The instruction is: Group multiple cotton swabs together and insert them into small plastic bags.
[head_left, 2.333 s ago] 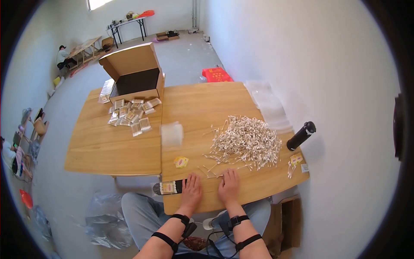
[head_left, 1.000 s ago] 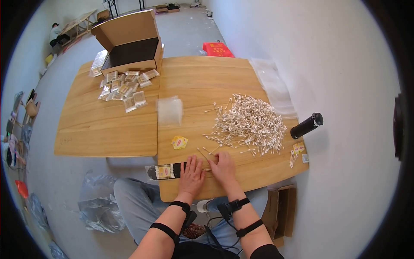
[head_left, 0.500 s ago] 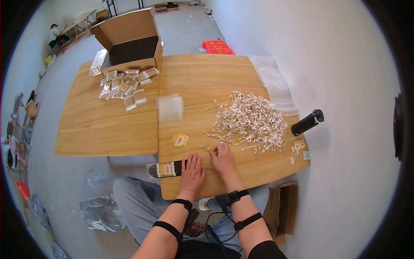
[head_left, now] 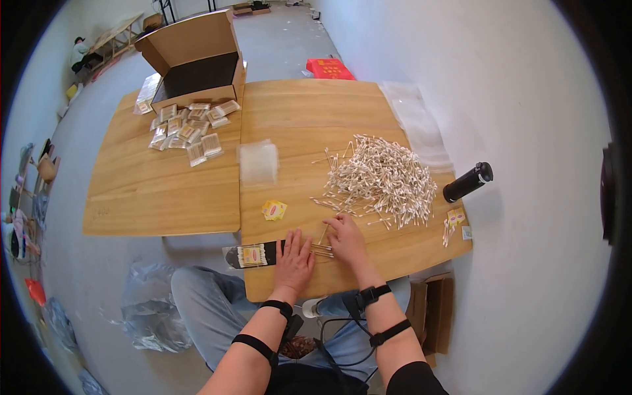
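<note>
We judge each cotton swab (head_left: 323,233) to be very light, with a thin, fairly stiff stem that may snap if bent hard and soft tips that crush easily; we recommend taking hold at mid-stem, between thumb and forefinger, clear of both tips. The stem is likely to roll, so we advise a light, square pinch. This swab lies slantwise at the fingertips of the right hand (head_left: 347,240), whose fingers are curled; we cannot tell whether they grip it or merely touch it. A few loose swabs (head_left: 321,251) lie on the tabletop (head_left: 296,118) between the two hands, just right of the left hand (head_left: 294,261). The left hand is spread flat, palm down, with its fingers over the right end of a black strip (head_left: 270,253). Left of those fingers, a row of swabs with a yellow label (head_left: 252,255) rests on the strip. The large swab pile (head_left: 382,181) stands beyond the right hand, toward the right.
</note>
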`<state>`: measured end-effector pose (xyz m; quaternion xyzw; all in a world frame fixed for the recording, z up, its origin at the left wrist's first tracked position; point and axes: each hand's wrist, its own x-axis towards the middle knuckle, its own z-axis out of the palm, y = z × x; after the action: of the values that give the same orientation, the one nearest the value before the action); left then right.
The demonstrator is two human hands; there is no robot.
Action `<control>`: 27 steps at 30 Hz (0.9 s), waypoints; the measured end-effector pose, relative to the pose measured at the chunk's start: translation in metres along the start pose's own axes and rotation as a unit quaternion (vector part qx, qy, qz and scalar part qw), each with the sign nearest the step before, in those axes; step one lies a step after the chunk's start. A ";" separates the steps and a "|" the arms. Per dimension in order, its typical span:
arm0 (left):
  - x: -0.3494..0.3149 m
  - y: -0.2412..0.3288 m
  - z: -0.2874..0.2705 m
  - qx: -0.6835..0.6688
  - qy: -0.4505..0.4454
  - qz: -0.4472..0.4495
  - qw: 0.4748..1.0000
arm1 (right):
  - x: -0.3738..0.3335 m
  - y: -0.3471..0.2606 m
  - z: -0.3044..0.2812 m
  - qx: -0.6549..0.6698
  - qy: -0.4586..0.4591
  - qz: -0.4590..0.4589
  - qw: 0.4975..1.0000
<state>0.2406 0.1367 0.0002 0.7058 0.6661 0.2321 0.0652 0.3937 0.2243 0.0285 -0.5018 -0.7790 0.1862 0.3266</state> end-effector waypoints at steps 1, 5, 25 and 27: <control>0.000 0.000 0.000 0.001 0.003 -0.001 1.000 | 0.001 0.001 0.000 0.001 0.001 0.001 1.000; 0.001 0.001 0.003 -0.011 0.006 0.007 1.000 | 0.000 0.018 -0.006 -0.024 -0.032 0.034 0.999; 0.000 0.002 -0.003 -0.007 -0.026 0.005 1.000 | 0.005 0.029 0.003 -0.115 0.051 0.090 0.988; -0.001 0.001 -0.004 -0.014 -0.018 0.006 1.000 | -0.002 0.020 0.007 -0.082 0.042 0.074 0.993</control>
<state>0.2396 0.1354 0.0036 0.7125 0.6575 0.2293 0.0858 0.4028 0.2310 0.0109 -0.5901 -0.7381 0.1241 0.3027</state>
